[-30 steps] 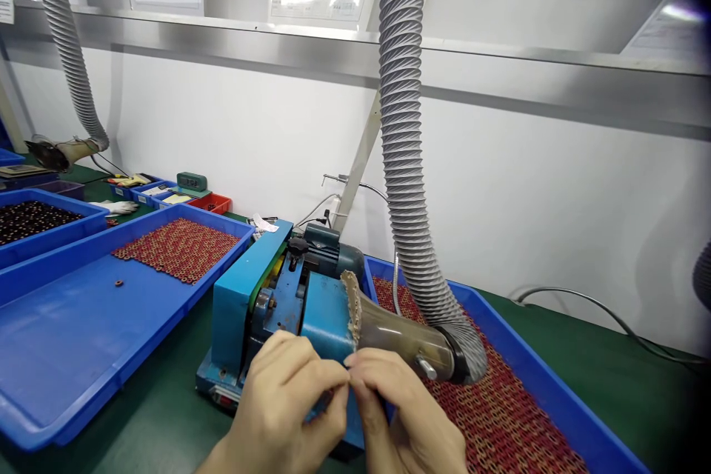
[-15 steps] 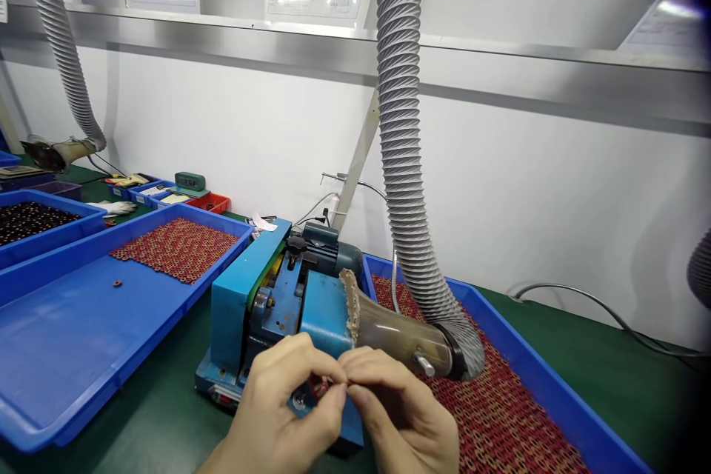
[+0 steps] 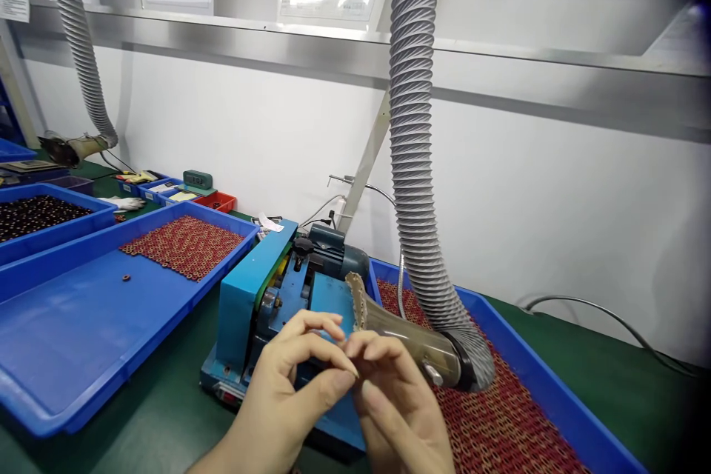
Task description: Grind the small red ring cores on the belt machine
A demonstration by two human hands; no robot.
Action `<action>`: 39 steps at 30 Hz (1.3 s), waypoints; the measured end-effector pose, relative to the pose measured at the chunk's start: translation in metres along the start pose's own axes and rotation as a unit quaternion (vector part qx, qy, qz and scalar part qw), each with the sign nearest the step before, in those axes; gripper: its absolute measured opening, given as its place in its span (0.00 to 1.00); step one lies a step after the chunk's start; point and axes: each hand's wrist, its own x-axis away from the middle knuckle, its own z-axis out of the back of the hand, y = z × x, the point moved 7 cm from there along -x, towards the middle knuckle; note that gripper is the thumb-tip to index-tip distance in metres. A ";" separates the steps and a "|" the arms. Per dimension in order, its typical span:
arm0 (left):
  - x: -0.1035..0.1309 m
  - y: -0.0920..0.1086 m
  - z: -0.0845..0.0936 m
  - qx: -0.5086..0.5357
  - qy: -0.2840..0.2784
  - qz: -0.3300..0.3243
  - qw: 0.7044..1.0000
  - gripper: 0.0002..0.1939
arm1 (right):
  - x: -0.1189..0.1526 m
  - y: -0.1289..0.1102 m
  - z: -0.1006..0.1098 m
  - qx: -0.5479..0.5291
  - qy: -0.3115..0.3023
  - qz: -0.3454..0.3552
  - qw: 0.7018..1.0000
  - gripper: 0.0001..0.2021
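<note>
My Hands (image 3: 286,389) Meet Before the Blue Machine (image 3: 294,289)

I have both hands raised, fingertips toward each other, in front of the machine's near end. On my left hand, thumb and forefinger come together at the tips, while the upper fingers bend above them, a little spread. Whether I pinch something small there I cannot tell. My right hand (image 3: 405,407) is loosely curled, its thumb apart from the forefinger; I cannot tell whether the folded fingers hide anything. The two sets of fingertips are just beside each other, and I can't make out if they touch.

The machine sits on the green table (image 3: 655,415), straight beyond my hands and partly covered by them. A brownish funnel (image 3: 414,344) meets its right side, joined to a grey hose (image 3: 414,126) that hangs from above.

To the right, behind and under the funnel, is a blue tray (image 3: 549,385) spread with red-and-tan rings (image 3: 500,422). To the left is another blue tray (image 3: 111,318), with similar rings (image 3: 183,246) packed toward its far end and one lone ring (image 3: 127,278) lying apart from them.
</note>
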 end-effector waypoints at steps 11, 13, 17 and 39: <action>-0.008 -0.001 0.012 0.035 0.003 0.037 0.999 0.09 | 0.002 0.030 -0.004 -0.076 0.090 -0.102 0.988 0.10; -0.008 0.003 0.017 0.001 0.011 0.020 1.000 0.09 | 0.001 0.030 -0.005 -0.083 0.084 -0.112 0.987 0.09; -0.006 0.008 0.026 0.009 0.049 -0.024 0.998 0.10 | 0.001 0.032 -0.016 -0.117 0.036 -0.147 0.981 0.08; -0.008 0.014 0.016 0.006 -0.023 -0.029 0.999 0.09 | 0.006 0.036 -0.012 -0.193 0.116 -0.192 0.955 0.12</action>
